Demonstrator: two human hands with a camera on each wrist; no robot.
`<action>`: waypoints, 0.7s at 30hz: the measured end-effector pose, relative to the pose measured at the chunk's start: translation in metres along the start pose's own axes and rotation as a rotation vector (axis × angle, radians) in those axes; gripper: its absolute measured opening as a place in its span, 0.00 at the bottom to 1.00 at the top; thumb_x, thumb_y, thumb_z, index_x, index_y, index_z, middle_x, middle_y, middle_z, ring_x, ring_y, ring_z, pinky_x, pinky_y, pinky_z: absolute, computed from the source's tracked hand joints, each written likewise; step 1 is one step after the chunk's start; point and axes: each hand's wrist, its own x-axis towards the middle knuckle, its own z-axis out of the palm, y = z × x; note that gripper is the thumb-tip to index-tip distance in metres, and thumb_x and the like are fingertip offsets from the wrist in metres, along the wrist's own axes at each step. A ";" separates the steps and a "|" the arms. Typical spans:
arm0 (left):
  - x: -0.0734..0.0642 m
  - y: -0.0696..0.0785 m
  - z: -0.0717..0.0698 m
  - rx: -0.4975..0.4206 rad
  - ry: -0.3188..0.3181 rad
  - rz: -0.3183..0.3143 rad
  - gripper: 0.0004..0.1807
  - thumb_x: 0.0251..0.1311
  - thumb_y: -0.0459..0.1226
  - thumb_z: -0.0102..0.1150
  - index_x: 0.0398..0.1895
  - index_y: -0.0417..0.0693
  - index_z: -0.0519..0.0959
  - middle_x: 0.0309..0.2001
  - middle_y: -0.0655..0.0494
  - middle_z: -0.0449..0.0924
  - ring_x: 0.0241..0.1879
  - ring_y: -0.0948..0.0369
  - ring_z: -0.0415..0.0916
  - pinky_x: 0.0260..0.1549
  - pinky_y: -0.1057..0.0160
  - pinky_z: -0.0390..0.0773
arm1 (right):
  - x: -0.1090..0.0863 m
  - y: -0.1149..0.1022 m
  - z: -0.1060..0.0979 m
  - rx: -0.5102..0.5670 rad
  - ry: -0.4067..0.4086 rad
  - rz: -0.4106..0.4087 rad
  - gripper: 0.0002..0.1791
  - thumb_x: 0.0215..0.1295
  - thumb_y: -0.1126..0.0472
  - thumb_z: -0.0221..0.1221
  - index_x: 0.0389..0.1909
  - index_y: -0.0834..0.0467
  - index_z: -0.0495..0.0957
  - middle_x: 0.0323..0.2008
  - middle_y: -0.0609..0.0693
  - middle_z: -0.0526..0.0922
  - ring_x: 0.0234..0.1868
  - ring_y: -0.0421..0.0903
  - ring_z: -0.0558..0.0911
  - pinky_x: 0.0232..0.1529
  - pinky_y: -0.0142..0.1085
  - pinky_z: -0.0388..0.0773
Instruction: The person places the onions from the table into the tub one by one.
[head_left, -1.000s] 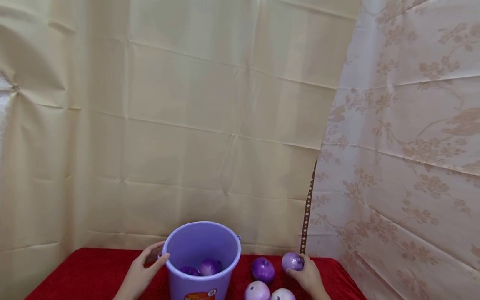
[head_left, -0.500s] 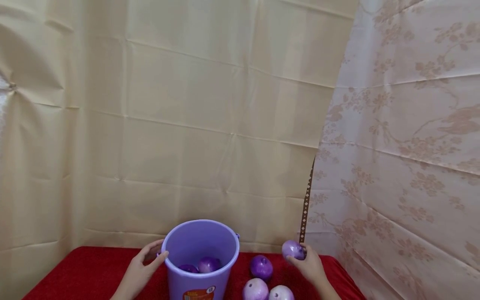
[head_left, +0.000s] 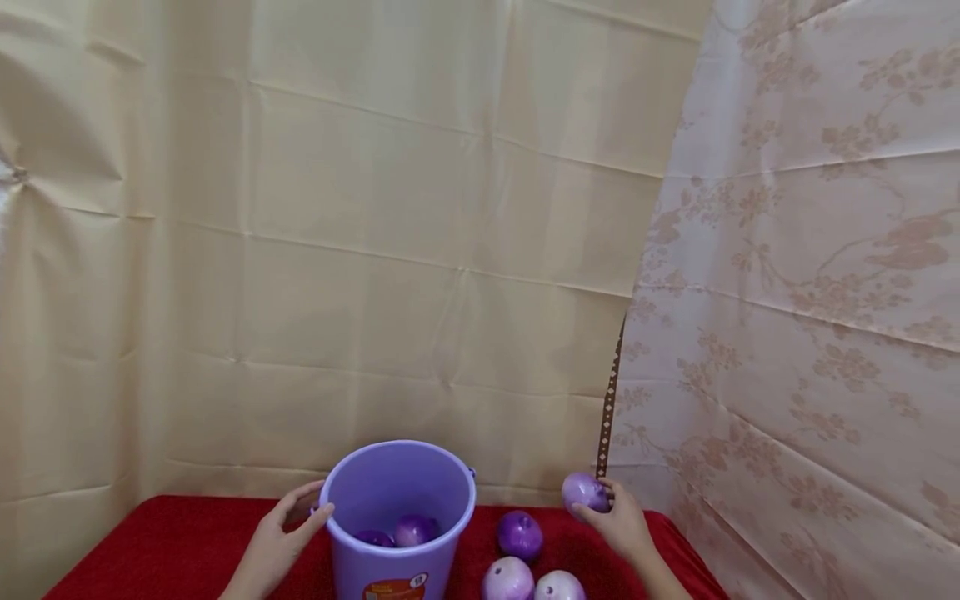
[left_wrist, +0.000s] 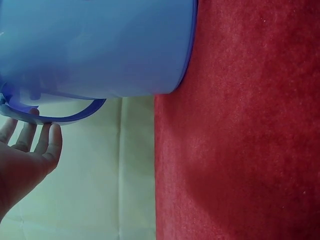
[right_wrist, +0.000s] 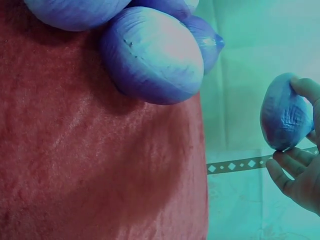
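A purple bucket (head_left: 397, 533) with an orange label stands on the red cloth, two purple onions (head_left: 416, 530) visible inside it. My left hand (head_left: 279, 537) grips the bucket's left side, thumb at the rim; in the left wrist view the fingers of that hand (left_wrist: 27, 160) touch the hanging handle (left_wrist: 75, 116). Raised above the cloth on the right, a pale purple onion (head_left: 585, 493) is held between the thumb and fingers of my right hand (head_left: 624, 523). The right wrist view shows this onion (right_wrist: 284, 112) off the table, pinched by its sides.
A dark purple onion (head_left: 519, 536) and two paler onions (head_left: 507, 579) lie on the red cloth (head_left: 187, 542) between the bucket and my right hand. Behind the table hangs a cream curtain (head_left: 360, 250), with a flowered curtain (head_left: 810, 292) on the right.
My right hand has lifted the pale purple onion off the cloth, up and slightly left. My left hand stays at the bucket; the view has shifted slightly.
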 end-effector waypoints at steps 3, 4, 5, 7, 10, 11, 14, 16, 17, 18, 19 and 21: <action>0.001 0.000 -0.001 0.008 -0.003 -0.004 0.28 0.60 0.49 0.58 0.60 0.46 0.70 0.56 0.43 0.76 0.49 0.61 0.72 0.40 0.67 0.74 | 0.000 -0.002 -0.002 0.019 -0.003 -0.003 0.40 0.46 0.53 0.71 0.57 0.71 0.67 0.47 0.68 0.78 0.49 0.62 0.77 0.48 0.51 0.75; 0.001 0.000 -0.001 0.010 -0.003 -0.001 0.28 0.60 0.49 0.58 0.60 0.46 0.70 0.56 0.43 0.76 0.49 0.62 0.72 0.40 0.67 0.74 | 0.000 -0.002 -0.002 0.025 -0.003 -0.003 0.40 0.46 0.53 0.71 0.57 0.71 0.67 0.47 0.68 0.78 0.50 0.62 0.77 0.49 0.51 0.75; 0.001 0.000 -0.001 0.014 -0.001 0.000 0.28 0.60 0.49 0.58 0.60 0.47 0.70 0.55 0.44 0.76 0.48 0.64 0.72 0.40 0.67 0.74 | 0.000 -0.003 -0.003 0.034 -0.002 -0.002 0.40 0.46 0.53 0.71 0.57 0.71 0.67 0.47 0.68 0.78 0.50 0.62 0.77 0.49 0.51 0.75; 0.002 -0.001 0.000 0.017 0.002 0.013 0.28 0.60 0.49 0.58 0.60 0.47 0.70 0.55 0.44 0.76 0.46 0.69 0.71 0.40 0.67 0.74 | 0.000 -0.004 -0.004 0.039 -0.001 -0.001 0.40 0.46 0.54 0.71 0.57 0.70 0.67 0.48 0.68 0.78 0.50 0.61 0.77 0.49 0.51 0.74; 0.001 -0.003 0.000 0.009 0.009 0.042 0.27 0.60 0.48 0.59 0.60 0.46 0.71 0.55 0.44 0.77 0.43 0.76 0.70 0.39 0.69 0.74 | 0.000 -0.006 -0.005 0.058 -0.002 -0.003 0.40 0.47 0.54 0.71 0.57 0.70 0.68 0.48 0.68 0.78 0.50 0.61 0.77 0.49 0.50 0.75; 0.001 -0.003 0.000 0.006 0.010 0.048 0.26 0.60 0.47 0.59 0.60 0.46 0.71 0.55 0.43 0.77 0.42 0.77 0.69 0.39 0.69 0.74 | 0.000 -0.007 -0.005 0.064 -0.004 -0.004 0.39 0.47 0.54 0.71 0.57 0.70 0.68 0.48 0.67 0.78 0.49 0.60 0.78 0.48 0.49 0.75; 0.000 -0.005 0.000 0.004 0.013 0.053 0.26 0.60 0.46 0.59 0.60 0.46 0.71 0.55 0.43 0.77 0.43 0.77 0.70 0.39 0.70 0.74 | 0.000 -0.012 -0.007 0.073 -0.013 -0.004 0.38 0.48 0.53 0.70 0.57 0.69 0.68 0.48 0.67 0.78 0.47 0.58 0.79 0.46 0.48 0.76; 0.000 -0.005 0.000 0.010 0.015 0.050 0.26 0.60 0.46 0.59 0.60 0.47 0.71 0.55 0.43 0.77 0.44 0.75 0.71 0.39 0.69 0.74 | 0.001 -0.014 -0.008 0.070 -0.019 0.000 0.38 0.48 0.53 0.70 0.57 0.68 0.69 0.48 0.67 0.78 0.46 0.57 0.79 0.44 0.47 0.76; 0.000 -0.004 0.000 0.013 0.014 0.048 0.26 0.60 0.47 0.59 0.60 0.47 0.70 0.55 0.43 0.77 0.44 0.74 0.71 0.39 0.69 0.74 | 0.001 -0.015 -0.009 0.070 -0.024 0.003 0.38 0.48 0.53 0.70 0.57 0.68 0.68 0.48 0.67 0.78 0.46 0.57 0.79 0.44 0.47 0.76; 0.000 -0.004 0.000 0.014 0.014 0.046 0.26 0.60 0.47 0.59 0.60 0.47 0.70 0.55 0.44 0.77 0.44 0.73 0.71 0.39 0.69 0.74 | 0.001 -0.016 -0.010 0.071 -0.028 0.004 0.38 0.49 0.53 0.70 0.57 0.68 0.68 0.48 0.67 0.77 0.46 0.58 0.79 0.44 0.47 0.76; 0.000 -0.004 0.000 0.012 0.013 0.045 0.26 0.60 0.47 0.58 0.60 0.47 0.70 0.55 0.44 0.77 0.44 0.74 0.71 0.39 0.69 0.74 | 0.002 -0.017 -0.010 0.068 -0.031 0.006 0.38 0.49 0.52 0.70 0.57 0.68 0.68 0.48 0.67 0.77 0.46 0.58 0.79 0.44 0.47 0.76; 0.001 -0.004 0.000 0.008 0.012 0.049 0.26 0.60 0.47 0.58 0.60 0.47 0.71 0.55 0.44 0.77 0.44 0.75 0.70 0.39 0.69 0.74 | 0.002 -0.018 -0.011 0.067 -0.035 0.005 0.39 0.49 0.52 0.70 0.57 0.68 0.68 0.48 0.67 0.77 0.46 0.58 0.79 0.44 0.47 0.76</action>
